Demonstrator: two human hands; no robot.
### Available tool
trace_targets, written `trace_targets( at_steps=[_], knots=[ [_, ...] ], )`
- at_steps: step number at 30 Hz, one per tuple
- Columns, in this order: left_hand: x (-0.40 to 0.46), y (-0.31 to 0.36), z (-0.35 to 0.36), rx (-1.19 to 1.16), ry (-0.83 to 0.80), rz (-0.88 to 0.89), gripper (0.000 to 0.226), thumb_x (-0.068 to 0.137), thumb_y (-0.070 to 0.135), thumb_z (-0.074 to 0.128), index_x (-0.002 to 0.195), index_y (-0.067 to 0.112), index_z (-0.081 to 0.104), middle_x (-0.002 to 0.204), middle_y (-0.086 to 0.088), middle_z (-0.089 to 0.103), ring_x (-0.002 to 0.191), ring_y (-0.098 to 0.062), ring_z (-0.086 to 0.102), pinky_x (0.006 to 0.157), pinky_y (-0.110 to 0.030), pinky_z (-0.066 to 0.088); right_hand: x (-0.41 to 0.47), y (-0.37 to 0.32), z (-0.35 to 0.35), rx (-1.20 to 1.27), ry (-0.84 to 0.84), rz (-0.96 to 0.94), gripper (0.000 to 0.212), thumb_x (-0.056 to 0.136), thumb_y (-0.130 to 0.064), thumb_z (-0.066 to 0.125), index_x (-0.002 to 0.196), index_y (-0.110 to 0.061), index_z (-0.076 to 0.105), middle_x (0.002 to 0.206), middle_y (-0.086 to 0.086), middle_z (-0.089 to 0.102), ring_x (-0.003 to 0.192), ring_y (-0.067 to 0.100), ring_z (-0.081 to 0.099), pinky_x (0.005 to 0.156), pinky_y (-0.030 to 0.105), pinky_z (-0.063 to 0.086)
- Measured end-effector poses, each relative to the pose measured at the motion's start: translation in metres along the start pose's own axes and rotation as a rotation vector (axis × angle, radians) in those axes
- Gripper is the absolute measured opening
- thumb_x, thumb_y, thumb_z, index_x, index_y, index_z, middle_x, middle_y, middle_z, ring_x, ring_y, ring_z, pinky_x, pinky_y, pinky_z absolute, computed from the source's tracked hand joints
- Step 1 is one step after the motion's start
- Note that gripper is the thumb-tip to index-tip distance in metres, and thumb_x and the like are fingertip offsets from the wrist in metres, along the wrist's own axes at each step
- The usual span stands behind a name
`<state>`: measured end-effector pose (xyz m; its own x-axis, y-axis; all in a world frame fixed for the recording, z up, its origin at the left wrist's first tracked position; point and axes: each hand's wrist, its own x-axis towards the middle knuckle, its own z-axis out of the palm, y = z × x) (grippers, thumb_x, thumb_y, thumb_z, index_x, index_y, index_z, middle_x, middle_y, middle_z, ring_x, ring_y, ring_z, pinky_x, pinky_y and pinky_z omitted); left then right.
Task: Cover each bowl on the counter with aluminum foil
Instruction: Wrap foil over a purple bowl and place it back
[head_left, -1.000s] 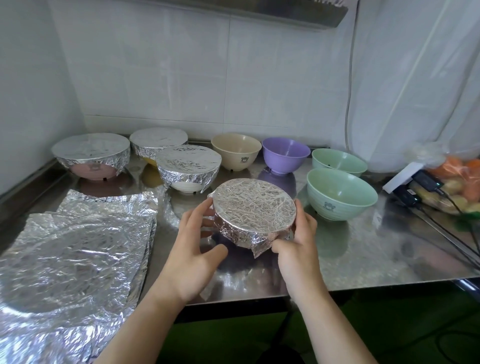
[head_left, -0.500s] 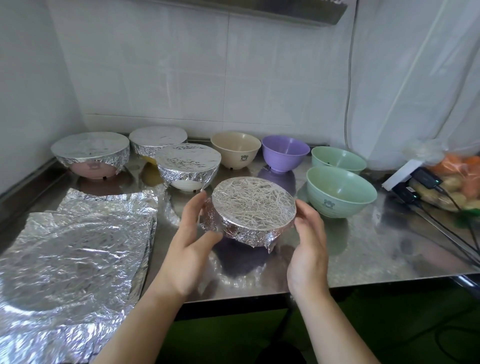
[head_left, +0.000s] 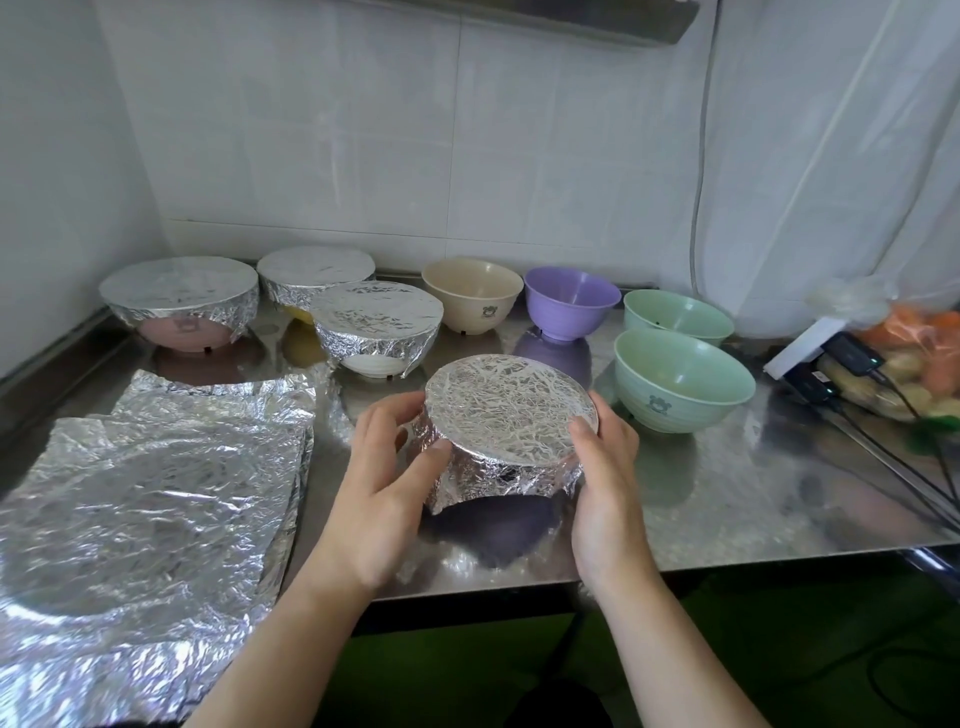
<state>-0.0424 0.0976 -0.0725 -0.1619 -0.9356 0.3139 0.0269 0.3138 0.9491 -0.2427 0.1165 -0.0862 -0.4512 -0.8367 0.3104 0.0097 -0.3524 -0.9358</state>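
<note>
A foil-wrapped bowl (head_left: 506, 415) stands at the counter's front middle, its dark lower side showing under the foil. My left hand (head_left: 387, 483) grips its left side, thumb pressed on the foil skirt. My right hand (head_left: 605, 478) cups its right side. Three foil-covered bowls stand at the back left: a pink one (head_left: 179, 299), a yellow one (head_left: 314, 273) and a white one (head_left: 376, 325). Uncovered bowls stand behind: cream (head_left: 472, 293), purple (head_left: 571, 299), and two green ones (head_left: 678, 314) (head_left: 683, 379). Loose foil sheets (head_left: 140, 509) lie stacked at the left.
The steel counter (head_left: 753, 493) ends at a front edge just below my wrists. A white power strip with black plugs and cables (head_left: 826, 364) and a bag of vegetables (head_left: 914, 358) sit at the right. Tiled walls close the back and left.
Both hands worked round the foil-wrapped bowl, pressing the hanging foil flap down against its side. The bowl shifted slightly and now sits lower with the foil skirt smoother.
</note>
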Motion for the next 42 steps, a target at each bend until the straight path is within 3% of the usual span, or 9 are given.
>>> trace_targets(
  at_steps=[3, 7, 9, 12, 16, 19, 27, 35, 42],
  knots=[
    [0.0, -0.001, 0.0, -0.101, -0.046, -0.009, 0.029, 0.098, 0.001, 0.064, 0.123, 0.004, 0.049, 0.144, 0.006, 0.057, 0.128, -0.002, 0.059, 0.099, -0.016, 0.047, 0.002, 0.003, -0.002, -0.073, -0.014, -0.024, 0.072, 0.093, -0.053, 0.057, 0.159, -0.027, 0.042, 0.149, -0.012, 0.038, 0.133, -0.012, 0.047, 0.114, 0.02, 0.034],
    [-0.001, -0.006, -0.002, -0.15, -0.016, 0.003, 0.035, 0.084, 0.012, 0.068, 0.107, 0.0, 0.044, 0.134, -0.001, 0.065, 0.121, -0.015, 0.064, 0.097, -0.027, 0.05, 0.003, 0.005, -0.002, -0.124, 0.026, -0.05, 0.069, 0.1, -0.056, 0.047, 0.161, -0.024, 0.04, 0.137, -0.026, 0.038, 0.114, -0.027, 0.048, 0.104, 0.007, 0.034],
    [-0.001, -0.009, -0.003, -0.146, 0.004, -0.003, 0.041, 0.08, 0.022, 0.074, 0.108, 0.007, 0.049, 0.13, -0.005, 0.066, 0.121, -0.018, 0.064, 0.102, -0.035, 0.049, 0.003, 0.004, -0.002, -0.111, 0.034, -0.051, 0.067, 0.101, -0.059, 0.044, 0.159, -0.026, 0.044, 0.14, -0.025, 0.042, 0.121, -0.023, 0.049, 0.116, 0.016, 0.034],
    [-0.001, -0.011, -0.004, -0.107, 0.009, -0.006, 0.063, 0.073, 0.037, 0.08, 0.126, 0.019, 0.05, 0.133, -0.005, 0.064, 0.127, -0.018, 0.062, 0.113, -0.047, 0.047, 0.0, 0.003, -0.002, 0.012, -0.014, 0.009, 0.077, 0.091, -0.074, 0.061, 0.156, -0.034, 0.048, 0.158, -0.016, 0.045, 0.145, -0.004, 0.043, 0.128, 0.039, 0.028],
    [-0.002, -0.011, -0.003, 0.045, 0.009, 0.012, 0.079, 0.072, 0.049, 0.082, 0.14, 0.028, 0.047, 0.138, -0.001, 0.055, 0.129, -0.013, 0.06, 0.113, -0.042, 0.047, -0.004, -0.002, 0.0, 0.093, -0.128, 0.065, 0.107, 0.072, -0.075, 0.081, 0.161, -0.035, 0.038, 0.167, -0.014, 0.038, 0.153, 0.002, 0.035, 0.13, 0.046, 0.023],
    [-0.001, -0.012, -0.005, 0.136, 0.026, 0.015, 0.082, 0.072, 0.054, 0.08, 0.143, 0.03, 0.048, 0.137, 0.004, 0.052, 0.127, -0.008, 0.06, 0.113, -0.039, 0.048, -0.006, -0.002, -0.001, 0.016, -0.215, 0.053, 0.122, 0.072, -0.057, 0.09, 0.168, -0.028, 0.021, 0.165, -0.012, 0.042, 0.151, 0.005, 0.04, 0.129, 0.049, 0.025],
    [0.002, -0.012, -0.004, 0.056, 0.058, -0.028, 0.056, 0.081, 0.036, 0.07, 0.135, 0.031, 0.055, 0.135, 0.0, 0.055, 0.127, -0.013, 0.06, 0.112, -0.046, 0.049, -0.006, 0.002, -0.008, -0.062, -0.287, 0.022, 0.12, 0.07, -0.024, 0.086, 0.168, -0.025, 0.016, 0.165, -0.002, 0.044, 0.152, 0.017, 0.041, 0.129, 0.055, 0.025],
    [0.001, -0.017, -0.006, 0.161, 0.008, -0.002, 0.074, 0.078, 0.047, 0.08, 0.142, 0.036, 0.045, 0.143, 0.009, 0.054, 0.135, -0.006, 0.055, 0.113, -0.043, 0.048, -0.006, 0.004, -0.006, -0.208, -0.26, -0.004, 0.124, 0.067, -0.032, 0.084, 0.168, -0.033, 0.012, 0.167, -0.008, 0.037, 0.151, 0.008, 0.04, 0.128, 0.052, 0.029],
    [0.002, -0.021, -0.006, 0.223, 0.013, -0.001, 0.078, 0.081, 0.024, 0.089, 0.144, 0.032, 0.043, 0.145, 0.011, 0.05, 0.133, -0.001, 0.053, 0.114, -0.039, 0.047, -0.007, -0.001, -0.003, -0.343, -0.261, -0.051, 0.128, 0.063, -0.04, 0.085, 0.167, -0.04, 0.009, 0.169, -0.012, 0.028, 0.152, 0.002, 0.034, 0.129, 0.047, 0.028]
  ],
)
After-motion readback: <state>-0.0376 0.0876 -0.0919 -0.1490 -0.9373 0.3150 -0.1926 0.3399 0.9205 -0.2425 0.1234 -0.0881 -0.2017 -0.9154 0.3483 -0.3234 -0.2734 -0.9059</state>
